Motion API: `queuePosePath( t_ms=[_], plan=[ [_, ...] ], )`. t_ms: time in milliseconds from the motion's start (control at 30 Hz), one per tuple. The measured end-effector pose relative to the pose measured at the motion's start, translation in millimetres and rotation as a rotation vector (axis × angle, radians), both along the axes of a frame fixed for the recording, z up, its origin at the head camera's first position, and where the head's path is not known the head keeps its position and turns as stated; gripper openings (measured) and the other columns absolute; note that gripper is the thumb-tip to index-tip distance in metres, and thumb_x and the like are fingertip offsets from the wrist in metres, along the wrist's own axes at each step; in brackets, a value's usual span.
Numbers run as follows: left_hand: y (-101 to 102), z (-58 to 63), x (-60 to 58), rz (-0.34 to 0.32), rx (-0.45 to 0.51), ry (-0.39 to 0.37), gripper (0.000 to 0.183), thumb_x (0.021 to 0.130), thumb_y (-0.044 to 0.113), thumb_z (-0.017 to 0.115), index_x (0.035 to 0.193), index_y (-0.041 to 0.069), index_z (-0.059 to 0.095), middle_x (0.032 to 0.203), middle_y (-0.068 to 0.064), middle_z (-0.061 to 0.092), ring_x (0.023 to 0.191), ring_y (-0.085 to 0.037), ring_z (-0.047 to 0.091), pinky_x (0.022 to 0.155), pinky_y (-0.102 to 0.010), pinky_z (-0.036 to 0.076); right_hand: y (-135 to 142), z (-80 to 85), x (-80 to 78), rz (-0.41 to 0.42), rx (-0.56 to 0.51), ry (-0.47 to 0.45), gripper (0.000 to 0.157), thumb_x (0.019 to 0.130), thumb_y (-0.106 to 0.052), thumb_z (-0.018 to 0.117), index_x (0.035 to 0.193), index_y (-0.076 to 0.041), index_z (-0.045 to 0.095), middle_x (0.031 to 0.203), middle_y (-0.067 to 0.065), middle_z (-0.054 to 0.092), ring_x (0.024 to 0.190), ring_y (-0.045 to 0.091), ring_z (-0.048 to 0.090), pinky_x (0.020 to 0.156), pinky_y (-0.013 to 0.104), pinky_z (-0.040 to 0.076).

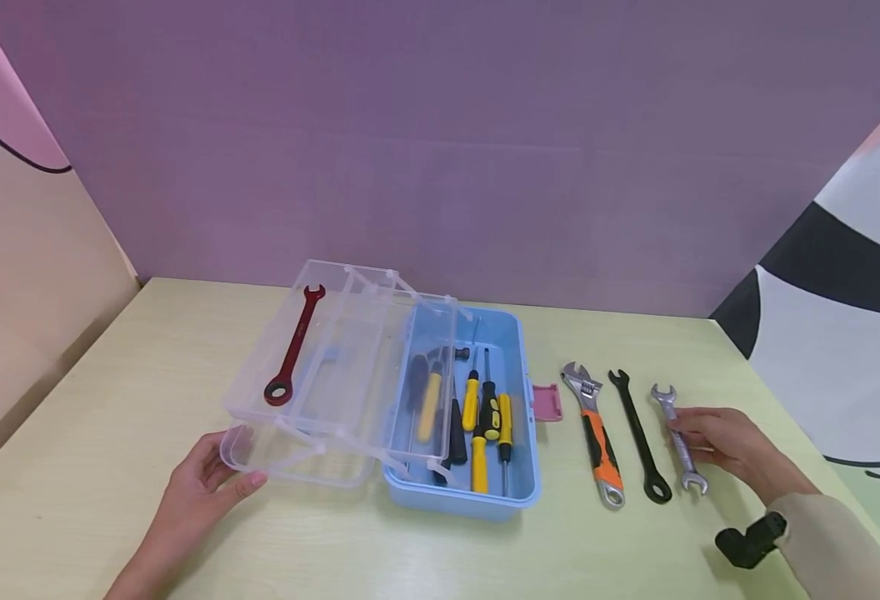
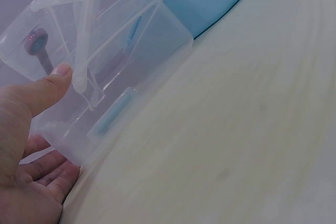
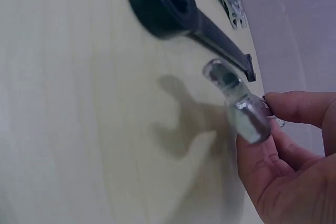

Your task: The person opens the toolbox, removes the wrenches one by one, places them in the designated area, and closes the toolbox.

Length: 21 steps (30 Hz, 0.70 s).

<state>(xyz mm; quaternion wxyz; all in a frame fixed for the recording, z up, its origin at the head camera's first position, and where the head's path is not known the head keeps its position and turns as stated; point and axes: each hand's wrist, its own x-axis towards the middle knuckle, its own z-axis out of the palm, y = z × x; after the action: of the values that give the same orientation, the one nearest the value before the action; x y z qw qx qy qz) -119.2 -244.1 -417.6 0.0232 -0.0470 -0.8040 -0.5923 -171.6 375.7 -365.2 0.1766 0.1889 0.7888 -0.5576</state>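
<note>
My right hand (image 1: 717, 437) pinches a silver open-end wrench (image 3: 244, 106) between thumb and fingers; it is raised off the table, its shadow below. Beside it lie a black ratcheting wrench (image 1: 640, 437) and an adjustable wrench (image 1: 597, 437) with an orange-black handle. At the left, my left hand (image 1: 200, 492) holds the near left corner of the toolbox's clear plastic lid (image 2: 152, 40), thumb in front, fingers around the underside. A dark red wrench (image 1: 296, 346) lies in the clear tray (image 1: 365, 367). The blue toolbox (image 1: 462, 502) stands open, partly behind clear plastic.
In the toolbox lie several yellow-and-black screwdrivers (image 1: 479, 462) and a hammer (image 1: 461, 353), partly seen through the plastic. A pink latch (image 1: 547, 402) sticks out from the box's right side. A purple wall panel (image 1: 440, 167) closes off the table's back.
</note>
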Motion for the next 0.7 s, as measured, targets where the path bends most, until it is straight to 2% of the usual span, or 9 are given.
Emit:
queuePosePath(
  t_ms=[67, 233, 500, 700],
  plan=[
    [0, 0.2, -0.2, -0.002, 0.003, -0.007, 0.053, 0.087, 0.008, 0.069, 0.129, -0.005, 0.041, 0.13, -0.027, 0.049, 0.099, 0.018, 0.05, 0.079, -0.009, 0.05, 2, -0.6, -0.5, 0.002, 0.039, -0.006, 0.011, 0.094, -0.015, 0.058, 0.098, -0.009, 0.066, 0.078, -0.013, 0.066, 0.073, 0.004, 0.062, 0.066, 0.024, 0.054],
    [1, 0.6, -0.4, -0.002, 0.0, -0.016, 0.053, 0.087, 0.008, 0.068, 0.13, -0.005, 0.04, 0.131, -0.028, 0.049, 0.099, 0.018, 0.05, 0.079, -0.009, 0.05, 2, -3.1, -1.7, 0.042, 0.144, 0.022, 0.033, 0.092, -0.014, 0.06, 0.114, 0.009, 0.057, 0.077, -0.012, 0.065, 0.071, 0.004, 0.061, 0.065, 0.025, 0.055],
    [-1, -0.2, 0.5, -0.004, -0.031, -0.046, 0.054, 0.088, 0.011, 0.068, 0.132, -0.003, 0.039, 0.133, -0.026, 0.049, 0.1, 0.019, 0.048, 0.08, -0.008, 0.049, -3, -9.3, 0.6, 0.053, 0.203, 0.091, 0.036, 0.091, -0.01, 0.061, 0.114, 0.017, 0.055, 0.074, -0.011, 0.064, 0.068, 0.002, 0.06, 0.062, 0.024, 0.056],
    [-1, -0.7, -0.8, -0.002, -0.019, -0.035, 0.054, 0.088, 0.009, 0.068, 0.132, -0.003, 0.04, 0.132, -0.026, 0.049, 0.1, 0.018, 0.05, 0.079, -0.008, 0.05, -9, -6.7, 0.6, 0.064, 0.308, 0.111, 0.041, 0.09, -0.012, 0.062, 0.114, 0.02, 0.053, 0.074, -0.01, 0.062, 0.067, 0.002, 0.058, 0.062, 0.024, 0.056]
  ],
)
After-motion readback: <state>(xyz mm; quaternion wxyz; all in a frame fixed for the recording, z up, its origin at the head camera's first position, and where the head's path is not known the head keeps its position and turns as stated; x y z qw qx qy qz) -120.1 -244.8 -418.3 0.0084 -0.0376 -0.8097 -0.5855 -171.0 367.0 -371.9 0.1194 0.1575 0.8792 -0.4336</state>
